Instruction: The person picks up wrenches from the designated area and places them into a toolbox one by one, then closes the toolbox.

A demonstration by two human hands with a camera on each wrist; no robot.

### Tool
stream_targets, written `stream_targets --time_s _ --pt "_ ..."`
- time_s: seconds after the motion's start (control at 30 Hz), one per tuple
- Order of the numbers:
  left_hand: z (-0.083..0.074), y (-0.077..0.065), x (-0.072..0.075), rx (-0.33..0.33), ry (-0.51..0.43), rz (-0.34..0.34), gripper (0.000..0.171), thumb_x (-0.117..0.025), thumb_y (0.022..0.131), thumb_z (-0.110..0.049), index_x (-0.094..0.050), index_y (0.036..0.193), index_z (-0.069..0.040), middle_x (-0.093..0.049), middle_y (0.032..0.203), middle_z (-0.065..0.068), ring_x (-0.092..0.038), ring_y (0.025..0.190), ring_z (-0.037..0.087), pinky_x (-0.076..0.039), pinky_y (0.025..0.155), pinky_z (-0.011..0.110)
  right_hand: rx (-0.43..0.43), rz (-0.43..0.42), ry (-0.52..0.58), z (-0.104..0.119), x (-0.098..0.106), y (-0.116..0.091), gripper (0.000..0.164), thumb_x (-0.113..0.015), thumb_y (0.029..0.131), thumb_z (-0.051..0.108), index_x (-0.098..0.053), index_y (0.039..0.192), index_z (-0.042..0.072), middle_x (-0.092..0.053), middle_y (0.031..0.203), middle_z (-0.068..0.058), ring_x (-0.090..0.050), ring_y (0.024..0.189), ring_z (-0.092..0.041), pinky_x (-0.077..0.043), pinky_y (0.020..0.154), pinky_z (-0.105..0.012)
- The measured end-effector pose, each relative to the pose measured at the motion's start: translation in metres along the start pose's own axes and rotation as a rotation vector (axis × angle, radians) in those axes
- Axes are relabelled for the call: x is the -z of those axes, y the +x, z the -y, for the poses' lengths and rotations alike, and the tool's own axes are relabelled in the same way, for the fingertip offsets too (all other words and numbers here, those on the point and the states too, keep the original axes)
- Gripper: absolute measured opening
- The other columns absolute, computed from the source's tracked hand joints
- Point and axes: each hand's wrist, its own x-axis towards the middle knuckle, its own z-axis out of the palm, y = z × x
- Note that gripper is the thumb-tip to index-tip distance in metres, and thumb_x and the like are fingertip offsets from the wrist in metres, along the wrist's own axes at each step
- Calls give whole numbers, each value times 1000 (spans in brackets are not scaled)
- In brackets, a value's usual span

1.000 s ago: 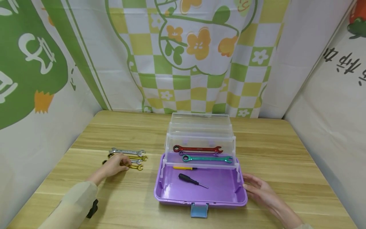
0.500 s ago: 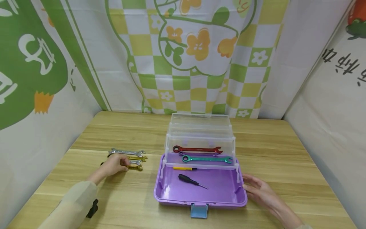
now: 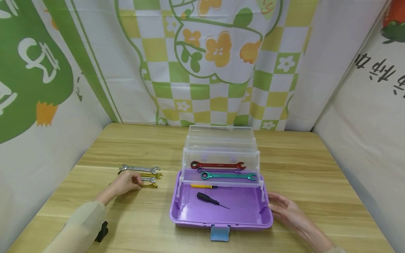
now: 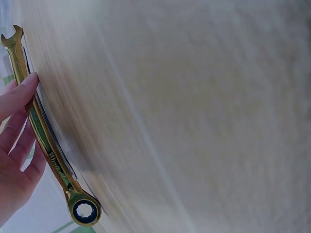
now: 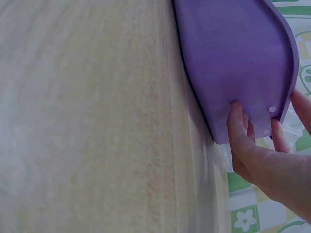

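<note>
At the left of the table in the head view, my left hand (image 3: 126, 182) pinches a gold ratcheting combination wrench (image 4: 44, 138) between thumb and fingers. The wrench's open end and ring end both show in the left wrist view. Just beyond lie a long silver wrench (image 3: 139, 169), another gold wrench (image 3: 152, 175) and a smaller silver wrench (image 3: 149, 179), partly hidden by the hand. My right hand (image 3: 289, 212) touches the outer side wall of a purple toolbox (image 5: 238, 58), its fingers extended and spread against it.
The toolbox stands open. Its raised clear tray (image 3: 221, 140) holds a red wrench (image 3: 218, 165), a small purple wrench (image 3: 218, 170) and a green wrench (image 3: 229, 175). A black screwdriver (image 3: 207, 198) and a yellow-handled tool (image 3: 202, 186) lie below. A blue latch (image 3: 219, 233) hangs in front.
The gold wrench under my left hand has turned, and its open end now looks thinner from above. My left hand has barely moved. The right hand stays at the toolbox's side.
</note>
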Motion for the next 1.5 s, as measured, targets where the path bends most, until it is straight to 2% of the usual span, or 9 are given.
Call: stream_targets --time_s 0.13,0.4,0.57,0.77,0.97,1.13,1.3,1.5 --pt "0 -1 1 7 -21 10 14 -72 66 1 -60 69 -6 -60 69 -1 -49 62 3 -43 54 21 3 11 9 -1 1 0 32 -51 87 4 -51 112 23 -52 112 9 -54 101 -8 -44 87 -28" --pt "-7 -2 5 4 -74 -13 14 -72 65 3 -61 68 -5 -58 66 0 -47 60 5 -42 52 21 14 24 34 -1 0 1 32 -51 87 2 -52 111 24 -54 111 9 -54 101 -8 -44 87 -28" --pt "-16 -4 8 8 -73 -43 13 -71 66 4 -62 69 -5 -58 66 0 -48 59 6 -43 51 21 3 7 22 -2 0 1 33 -52 86 3 -53 109 26 -54 109 10 -54 100 -8 -44 87 -28" --pt "-28 -3 11 11 -80 -61 12 -69 67 5 -64 71 -5 -60 67 1 -48 59 6 -43 50 20 29 31 47 -2 0 1 32 -51 87 2 -52 110 24 -54 109 9 -54 100 -8 -44 87 -27" --pt "-39 -1 12 4 -71 -77 10 -71 67 2 -65 72 -4 -58 66 -2 -48 59 6 -43 50 20 37 52 67 -2 0 1 34 -50 87 0 -53 109 25 -55 109 9 -54 100 -8 -44 86 -27" --pt "-47 1 14 10 -81 -103 9 -71 68 0 -66 73 -6 -60 68 -2 -49 61 6 -43 51 20 24 35 51 -1 1 1 33 -50 87 1 -52 111 23 -54 110 9 -54 100 -8 -44 87 -27" --pt "-58 4 18 -31 -79 -144 11 -73 66 -1 -66 71 -7 -62 68 -1 -51 61 5 -43 52 21 10 14 29 -1 1 1 32 -52 87 3 -51 114 21 -52 112 9 -54 101 -8 -44 87 -28" --pt "-72 9 22 -38 -99 -113 10 -73 68 -3 -66 73 -7 -63 70 3 -53 63 6 -45 55 22 -8 10 20 0 1 2 32 -53 86 4 -52 109 27 -53 109 11 -54 101 -8 -44 87 -28"
